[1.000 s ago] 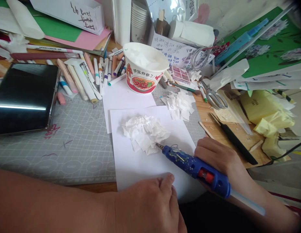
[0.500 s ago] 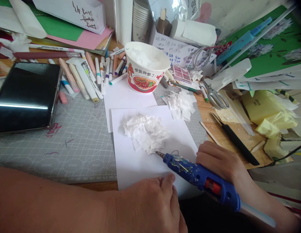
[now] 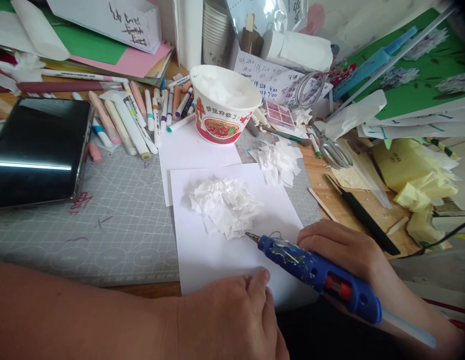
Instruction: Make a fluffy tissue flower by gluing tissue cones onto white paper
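Observation:
My right hand [image 3: 339,245] is wrapped around a blue hot glue gun [image 3: 311,272] with a clear glue stick jutting from its back. Its metal nozzle points at the near right edge of a cluster of crumpled white paper pieces [image 3: 225,205]. That cluster lies on a white sheet of paper [image 3: 195,265]. By the sheet's near edge, my left hand [image 3: 232,315] has its fingers curled and pressed together, thumb on top. The undersides of those fingers are hidden, so I cannot make out anything in them.
Behind the sheet stands a paper noodle bowl [image 3: 221,107] with white stuff inside. Loose paper scraps [image 3: 277,162] lie to its right. A black tablet-like device [image 3: 37,150], markers [image 3: 122,125], scissors [image 3: 333,150] and black-handled tweezers [image 3: 367,217] surround the cutting mat [image 3: 131,215].
The glue gun, with my right hand, has shifted slightly to the right, so its nozzle sits a little further along the cluster's edge. My left hand has hardly moved.

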Motion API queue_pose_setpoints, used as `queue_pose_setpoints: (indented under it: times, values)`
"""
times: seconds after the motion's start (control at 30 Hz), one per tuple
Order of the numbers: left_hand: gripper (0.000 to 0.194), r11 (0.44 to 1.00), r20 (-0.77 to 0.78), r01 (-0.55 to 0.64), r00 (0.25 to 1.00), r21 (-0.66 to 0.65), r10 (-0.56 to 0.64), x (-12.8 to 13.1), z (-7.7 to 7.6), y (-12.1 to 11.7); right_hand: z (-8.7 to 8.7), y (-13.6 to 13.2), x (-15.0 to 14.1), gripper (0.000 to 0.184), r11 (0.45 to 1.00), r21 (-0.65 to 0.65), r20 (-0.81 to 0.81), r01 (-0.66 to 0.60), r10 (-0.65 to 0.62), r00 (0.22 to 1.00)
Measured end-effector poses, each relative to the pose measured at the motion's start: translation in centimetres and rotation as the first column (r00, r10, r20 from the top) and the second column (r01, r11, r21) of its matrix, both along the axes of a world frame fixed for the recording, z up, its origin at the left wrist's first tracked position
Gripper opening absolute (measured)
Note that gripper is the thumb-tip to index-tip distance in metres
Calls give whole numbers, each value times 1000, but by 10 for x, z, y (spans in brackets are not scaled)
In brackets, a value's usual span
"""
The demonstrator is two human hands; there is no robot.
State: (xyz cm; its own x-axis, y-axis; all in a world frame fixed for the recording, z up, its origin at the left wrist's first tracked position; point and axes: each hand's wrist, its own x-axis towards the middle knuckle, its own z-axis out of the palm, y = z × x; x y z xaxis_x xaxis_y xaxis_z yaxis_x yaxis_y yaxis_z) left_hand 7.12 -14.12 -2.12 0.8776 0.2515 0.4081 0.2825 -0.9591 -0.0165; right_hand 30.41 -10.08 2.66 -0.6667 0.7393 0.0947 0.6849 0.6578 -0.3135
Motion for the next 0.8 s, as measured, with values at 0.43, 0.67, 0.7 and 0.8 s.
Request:
queue_pose_setpoints:
  times: [0.43,0.67,0.7,0.8]
  values:
    - [21,1000,-101,-5,995,-9,4,-5,15,-3,12,6,2,21,986,-156,151,53,-29,988]
    - [18,1000,-76,-1,997,17,2,1,16,-4,34,10,-14,2,984,-175,128,22,1,992]
    - [18,1000,-76,3,997,21,-1,4,14,-5,36,9,-15,3,984,-180,110,7,13,994]
    - [17,1000,-84,22,996,20,-21,7,11,-6,35,4,-17,3,985,-171,113,-12,32,993]
